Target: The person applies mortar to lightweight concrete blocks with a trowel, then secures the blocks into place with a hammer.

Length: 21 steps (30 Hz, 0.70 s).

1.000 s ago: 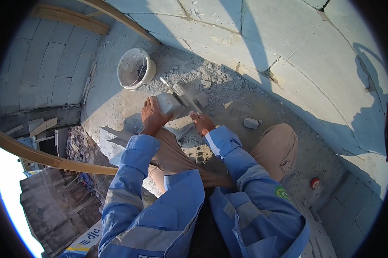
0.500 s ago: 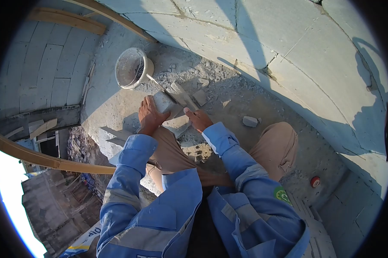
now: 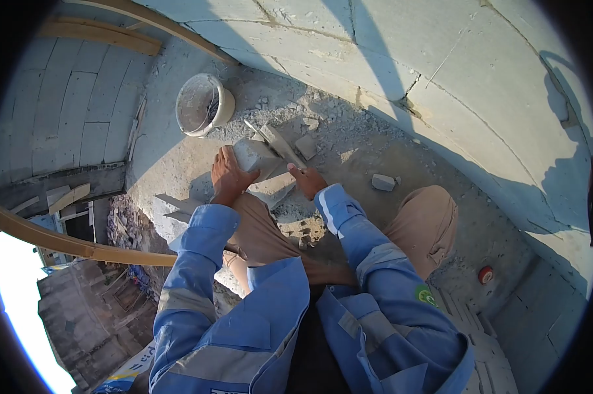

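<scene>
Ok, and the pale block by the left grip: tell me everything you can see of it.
The block is chunky, pale grey and flat-faced, and looks like dusty lightweight concrete. A broad face shows toward the camera; the side to its right looks darker. The person's left grip is against it, fingers along its left side and thumb spread along its near edge. It sits beyond the left knee, nearer than the white bucket. Its underside is hidden, so what supports it is unclear.
</scene>
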{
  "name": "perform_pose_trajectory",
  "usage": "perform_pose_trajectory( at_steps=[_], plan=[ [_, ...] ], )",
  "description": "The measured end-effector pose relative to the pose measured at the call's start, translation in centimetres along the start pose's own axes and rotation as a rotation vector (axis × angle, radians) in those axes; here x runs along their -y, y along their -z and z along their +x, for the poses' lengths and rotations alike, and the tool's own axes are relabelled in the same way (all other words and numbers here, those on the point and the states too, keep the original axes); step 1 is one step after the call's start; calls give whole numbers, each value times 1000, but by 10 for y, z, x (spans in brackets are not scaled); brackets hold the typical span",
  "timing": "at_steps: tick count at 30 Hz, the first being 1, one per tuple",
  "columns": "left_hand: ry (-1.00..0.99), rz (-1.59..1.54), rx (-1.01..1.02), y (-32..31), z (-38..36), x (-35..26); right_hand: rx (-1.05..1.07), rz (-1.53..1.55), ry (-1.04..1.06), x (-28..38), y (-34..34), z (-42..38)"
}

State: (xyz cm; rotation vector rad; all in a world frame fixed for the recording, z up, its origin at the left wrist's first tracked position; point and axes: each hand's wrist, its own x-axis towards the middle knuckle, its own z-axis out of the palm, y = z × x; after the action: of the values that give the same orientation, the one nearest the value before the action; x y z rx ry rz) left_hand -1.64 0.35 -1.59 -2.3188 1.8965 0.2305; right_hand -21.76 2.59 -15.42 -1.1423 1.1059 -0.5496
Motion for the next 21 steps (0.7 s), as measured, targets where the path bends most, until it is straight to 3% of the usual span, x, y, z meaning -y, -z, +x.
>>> perform_pose_trajectory(
  at_steps=[2, 3, 5, 9, 12, 14, 19, 21],
  plan=[
    [-40, 6, -19, -5, -1, 5, -1, -111, -244, -12, 7, 1],
    [-50, 0, -11, -6, 3, 3, -11, -111, -254, -10, 7, 4],
    [-35, -42, -27, -7, -5, 5, 3, 32, 19, -5, -10, 1],
    [-46, -39, -61, -4, -5, 3, -70, -69, -173, -55, -6, 17],
    [-39, -64, -54, -6, 0, 4, -24, -99, -163, -45, 3, 12],
    [-52, -13, -123, -12, -8, 6, -53, -72, -118, -76, -15, 15],
    [-28, -74, -3, -6, -5, 2, -50, -94, -148, -62, 2, 15],
    [-69, -52, -87, -12, -6, 7, -36, 130, -70, -55, -11, 11]
  ],
)
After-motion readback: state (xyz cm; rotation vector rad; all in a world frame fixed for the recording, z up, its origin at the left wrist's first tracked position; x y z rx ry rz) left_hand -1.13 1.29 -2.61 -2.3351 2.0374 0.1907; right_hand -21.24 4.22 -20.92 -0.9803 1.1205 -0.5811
